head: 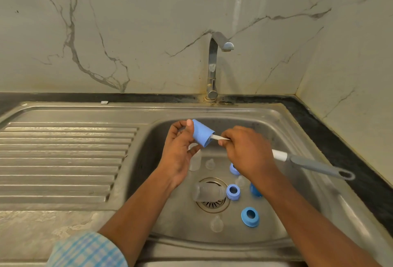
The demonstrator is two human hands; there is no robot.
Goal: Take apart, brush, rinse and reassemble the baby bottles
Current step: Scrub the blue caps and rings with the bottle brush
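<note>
Now left hand (178, 153) grips the blue cap (202, 134), right hand (247, 150) the brush (302, 162) stuck into it.

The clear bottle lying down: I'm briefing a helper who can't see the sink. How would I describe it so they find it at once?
Start at the steel sink basin and find the round drain strainer in its floor. The clear bottle lies on its side across that strainer, beside a light blue ring. The only other clear bottle stands upright farther back.
</note>
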